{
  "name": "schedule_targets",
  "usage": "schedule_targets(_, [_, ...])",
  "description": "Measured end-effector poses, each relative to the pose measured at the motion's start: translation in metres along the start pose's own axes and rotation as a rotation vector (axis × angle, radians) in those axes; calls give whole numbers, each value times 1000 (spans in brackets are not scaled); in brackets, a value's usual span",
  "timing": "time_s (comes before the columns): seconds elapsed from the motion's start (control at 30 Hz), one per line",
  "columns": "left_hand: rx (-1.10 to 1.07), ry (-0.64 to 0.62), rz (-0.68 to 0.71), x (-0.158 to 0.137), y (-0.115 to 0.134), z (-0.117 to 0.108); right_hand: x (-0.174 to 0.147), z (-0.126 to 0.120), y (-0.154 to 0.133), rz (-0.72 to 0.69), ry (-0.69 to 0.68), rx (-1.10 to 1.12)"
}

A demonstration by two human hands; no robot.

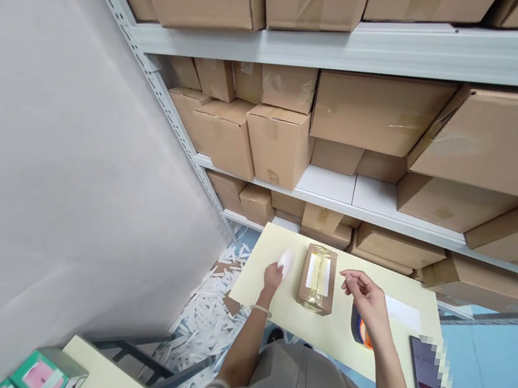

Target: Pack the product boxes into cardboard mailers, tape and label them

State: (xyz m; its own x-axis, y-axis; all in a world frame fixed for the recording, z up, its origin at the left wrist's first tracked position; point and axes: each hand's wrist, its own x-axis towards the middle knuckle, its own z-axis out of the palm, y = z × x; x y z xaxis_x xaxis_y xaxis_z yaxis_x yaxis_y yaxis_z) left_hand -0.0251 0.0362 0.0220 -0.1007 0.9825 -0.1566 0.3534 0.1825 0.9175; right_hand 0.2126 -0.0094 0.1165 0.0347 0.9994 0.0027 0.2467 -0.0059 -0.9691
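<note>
Now that the box (318, 279) looks sealed, left hand (273, 275), left of it, pinches a white scrap (285, 262), unreleased; right hand (364, 296), right of it, half-curled, seemingly empty.

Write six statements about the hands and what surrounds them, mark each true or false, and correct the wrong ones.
1. The left hand holds a white item. True.
2. The right hand is gripping the taped box. False: a gap shows between its fingertips and the box.
3. The taped box lies between the two hands. True.
4. The phone lies to the left of the taped box. False: it lies to its right, at the right end of the table.
5. Cardboard cartons stand on the shelves. True.
6. The white scraps are piled on the table. False: they are strewn over the floor.
</note>
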Motion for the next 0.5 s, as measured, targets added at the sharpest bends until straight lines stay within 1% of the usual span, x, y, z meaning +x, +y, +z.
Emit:
schedule_targets(0.07, [1,58,-7,13,28,-18,5,-3,-6,7,19,5])
schedule_targets(0.1, [-21,79,7,15,46,-26,7,-3,-12,1,25,12])
schedule_targets(0.13, [-111,87,51,13,65,-33,10,-3,-19,-14,26,21])
schedule_targets(0.2, [-298,30,153,0,104,-45,14,-1,-39,-72,32,45])
schedule_targets(0.27, [-403,-25,214,-22,138,-54,15,1,-62,-141,33,80])
schedule_targets(0.3, [-436,-32,223,-34,151,-58,15,2,-73,-172,28,102])
schedule_targets(0.33, [-457,-43,225,-46,161,-61,14,3,-84,-204,23,119])
schedule_targets(0.4, [-486,-37,198,-67,172,-67,12,4,-102,-260,25,143])
schedule_targets(0.5, [-499,-27,162,-87,174,-74,9,6,-117,-309,30,163])
